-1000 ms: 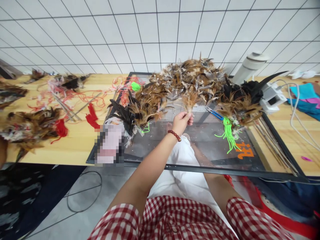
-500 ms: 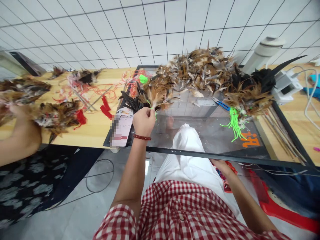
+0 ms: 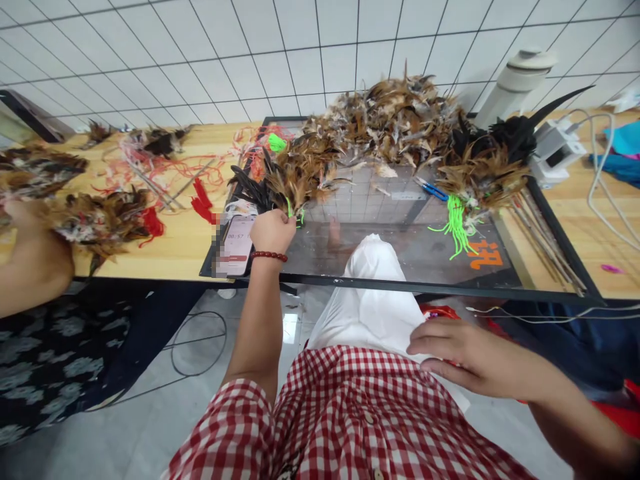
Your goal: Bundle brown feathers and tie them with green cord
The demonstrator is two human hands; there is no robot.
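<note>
Head view: a person's left hand (image 3: 273,230) pinches a feather bunch (image 3: 297,185) by its green tie (image 3: 289,207), left on the glass panel (image 3: 320,257); the right hand (image 3: 463,353), fingers loosely parted, hovers by the lap. Gripping just at the tie should spare the plumes. A phone (image 3: 237,241) reads "00:57"; orange lettering (image 3: 485,255) shows "讯"; a pale label (image 3: 407,196) is illegible.

Craft workshop: feather heap (image 3: 390,123), green cords (image 3: 456,223), blue snips (image 3: 434,191) on worktable (image 3: 175,250).

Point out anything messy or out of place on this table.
The pinkish-red strings look untidy: they sprawl in a tangle over the wood left of the black-framed panel, unlike the gathered green threads at right.
</note>
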